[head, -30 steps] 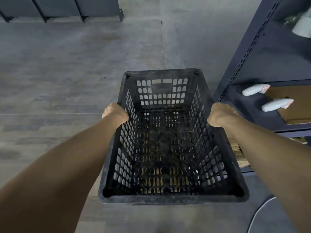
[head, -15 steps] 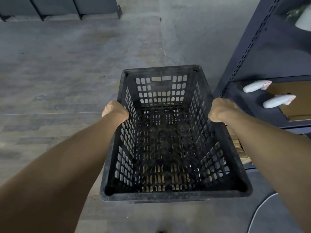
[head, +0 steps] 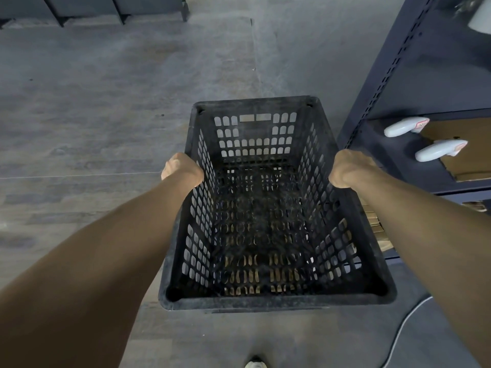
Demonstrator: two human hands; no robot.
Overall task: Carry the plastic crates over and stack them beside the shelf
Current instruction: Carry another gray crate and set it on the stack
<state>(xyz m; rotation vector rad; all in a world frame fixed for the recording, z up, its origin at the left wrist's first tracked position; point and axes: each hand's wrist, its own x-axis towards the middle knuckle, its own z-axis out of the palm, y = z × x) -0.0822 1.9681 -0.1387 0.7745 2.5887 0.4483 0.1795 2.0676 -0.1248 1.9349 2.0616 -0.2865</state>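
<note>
A black perforated plastic crate (head: pixel 276 301) hangs above the grey floor in the middle of the view, empty and seen from above. My left hand (head: pixel 180 170) grips its left rim and my right hand (head: pixel 348 168) grips its right rim, fingers curled under the edges and hidden. The dark blue metal shelf (head: pixel 377 83) stands just to the right of the crate.
Two white handheld scanners (head: pixel 435 150) and flat cardboard (head: pixel 470 152) lie on a shelf level at right. A white cable (head: pixel 398 333) runs along the floor at lower right. The tip of a shoe (head: pixel 255 363) shows at the bottom. Dark cabinets (head: pixel 106 6) stand far back.
The crate has drifted slightly up and away in the view with both hands holding it. A shoe tip has come into view at the bottom edge.
</note>
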